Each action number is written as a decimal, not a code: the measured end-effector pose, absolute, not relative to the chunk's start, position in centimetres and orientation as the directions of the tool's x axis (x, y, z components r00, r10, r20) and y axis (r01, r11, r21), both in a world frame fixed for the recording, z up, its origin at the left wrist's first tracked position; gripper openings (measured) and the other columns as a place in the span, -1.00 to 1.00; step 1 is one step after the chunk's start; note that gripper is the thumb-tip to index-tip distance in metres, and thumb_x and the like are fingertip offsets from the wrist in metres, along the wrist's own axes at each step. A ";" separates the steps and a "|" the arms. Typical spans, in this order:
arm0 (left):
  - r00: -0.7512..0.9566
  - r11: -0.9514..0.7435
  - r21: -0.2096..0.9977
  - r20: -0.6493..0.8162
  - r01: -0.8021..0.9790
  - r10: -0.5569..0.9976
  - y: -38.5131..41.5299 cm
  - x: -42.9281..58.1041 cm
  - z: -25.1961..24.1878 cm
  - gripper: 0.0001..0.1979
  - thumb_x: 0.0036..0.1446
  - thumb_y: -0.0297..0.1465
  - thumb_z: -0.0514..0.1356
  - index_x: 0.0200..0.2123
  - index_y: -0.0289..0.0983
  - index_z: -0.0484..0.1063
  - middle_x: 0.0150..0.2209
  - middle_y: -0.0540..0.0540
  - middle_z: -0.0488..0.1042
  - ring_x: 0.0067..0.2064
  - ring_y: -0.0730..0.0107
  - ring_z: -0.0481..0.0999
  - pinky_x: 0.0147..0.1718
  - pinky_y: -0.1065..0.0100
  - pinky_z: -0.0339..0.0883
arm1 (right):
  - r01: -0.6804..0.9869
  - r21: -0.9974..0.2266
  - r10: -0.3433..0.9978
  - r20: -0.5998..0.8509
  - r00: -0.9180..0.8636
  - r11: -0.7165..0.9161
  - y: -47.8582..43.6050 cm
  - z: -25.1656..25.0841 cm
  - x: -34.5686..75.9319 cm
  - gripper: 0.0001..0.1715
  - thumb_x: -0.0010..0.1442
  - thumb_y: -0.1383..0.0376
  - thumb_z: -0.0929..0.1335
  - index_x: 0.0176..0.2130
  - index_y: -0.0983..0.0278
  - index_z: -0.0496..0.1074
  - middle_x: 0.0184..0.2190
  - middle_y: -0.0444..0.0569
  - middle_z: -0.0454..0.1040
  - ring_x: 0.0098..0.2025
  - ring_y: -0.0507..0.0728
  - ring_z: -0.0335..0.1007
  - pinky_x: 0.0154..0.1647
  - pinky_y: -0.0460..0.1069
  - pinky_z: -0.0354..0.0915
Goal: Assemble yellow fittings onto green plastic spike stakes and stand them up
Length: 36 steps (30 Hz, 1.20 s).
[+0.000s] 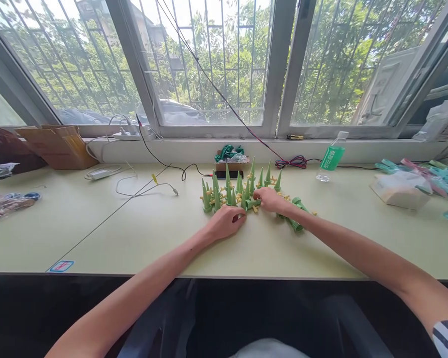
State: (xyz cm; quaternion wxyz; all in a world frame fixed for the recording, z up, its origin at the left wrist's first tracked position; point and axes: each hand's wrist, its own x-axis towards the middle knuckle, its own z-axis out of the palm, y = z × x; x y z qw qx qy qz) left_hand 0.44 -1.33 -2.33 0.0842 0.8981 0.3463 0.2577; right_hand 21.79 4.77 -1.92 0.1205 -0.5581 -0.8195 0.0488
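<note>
Several green cones [227,176] stand upright in a cluster on the pale table [153,233], with small yellow pieces [256,209] scattered between them. My left hand [227,222] rests at the front of the cluster, its fingers curled and their tips beside the base of a cone; whether they grip it is too small to tell. At the right part of the cluster, my right hand [268,199] has its fingers pressed together at a green cone [252,204] lying on its side. More green cones [296,224] lie tipped over below my right forearm.
Behind the cones are a black phone [229,174] and a small box [232,165] with green plastic. A bottle [331,158] stands at the right, near a white bag [401,190]. Cables [145,193] cross the left side; a cardboard box [59,146] sits at the back left.
</note>
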 end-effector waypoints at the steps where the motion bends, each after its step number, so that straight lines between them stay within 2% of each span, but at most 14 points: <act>1: 0.627 -0.744 0.321 0.401 0.587 0.668 -1.3 0.4 -2.3 -0.76 0.19 -0.39 0.09 -0.23 -0.27 0.55 -0.54 -0.03 0.43 -0.52 0.45 0.32 -0.43 0.42 0.17 | 0.901 -0.217 0.925 0.147 -0.351 0.377 4.9 -2.0 21.9 -0.67 -0.02 0.57 0.32 -0.27 0.28 0.50 -0.19 0.05 0.50 -0.14 0.16 0.35 -0.22 -0.06 0.16; 7: 0.663 -0.756 0.258 0.366 0.601 0.652 -1.5 0.4 -2.5 -0.65 0.22 -0.41 0.08 0.03 -0.18 0.49 -0.43 -0.05 0.53 -0.44 0.40 0.43 -0.42 0.41 0.18 | 0.886 -0.230 0.911 0.190 -0.365 0.403 5.4 -2.5 22.4 -0.77 0.05 0.55 0.30 -0.32 0.29 0.46 -0.26 0.03 0.48 -0.18 0.12 0.31 -0.25 -0.09 0.15; 11: 0.664 -0.748 0.229 0.349 0.623 0.661 -1.6 0.5 -2.6 -0.62 0.24 -0.40 0.05 0.08 -0.14 0.46 -0.32 -0.08 0.58 -0.37 0.34 0.49 -0.39 0.40 0.20 | 0.881 -0.235 0.904 0.230 -0.360 0.411 5.6 -2.7 22.6 -0.82 0.09 0.53 0.28 -0.34 0.32 0.42 -0.30 0.02 0.43 -0.24 0.09 0.28 -0.27 -0.10 0.14; 15: 0.660 -0.740 0.219 0.342 0.636 0.669 -1.5 0.6 -2.7 -0.62 0.25 -0.39 0.04 0.09 -0.14 0.45 -0.30 -0.10 0.59 -0.33 0.31 0.51 -0.39 0.40 0.21 | 0.868 -0.248 0.883 0.315 -0.347 0.430 5.2 -2.4 22.7 -0.86 0.09 0.53 0.28 -0.38 0.34 0.37 -0.36 0.01 0.37 -0.29 0.07 0.23 -0.30 -0.10 0.12; 30: 0.652 -0.744 0.261 0.362 0.615 0.666 -1.3 0.7 -2.9 -0.68 0.25 -0.37 0.06 -0.02 -0.14 0.53 -0.24 -0.09 0.60 -0.26 0.28 0.55 -0.34 0.39 0.28 | 0.817 -0.320 0.858 0.367 -0.360 0.480 3.3 -0.6 23.1 -0.87 0.03 0.52 0.28 -0.40 0.31 0.30 -0.39 -0.07 0.28 -0.38 0.03 0.15 -0.34 -0.10 0.11; 36: 0.653 -0.741 0.259 0.354 0.620 0.670 -1.3 0.7 -2.7 -0.68 0.26 -0.35 0.05 -0.02 -0.14 0.53 -0.23 -0.09 0.60 -0.28 0.27 0.54 -0.35 0.38 0.27 | 0.798 -0.335 0.861 0.278 -0.425 0.502 2.2 -0.8 23.4 -0.84 0.00 0.49 0.34 -0.37 0.28 0.32 -0.37 -0.07 0.33 -0.24 0.09 0.24 -0.33 -0.11 0.12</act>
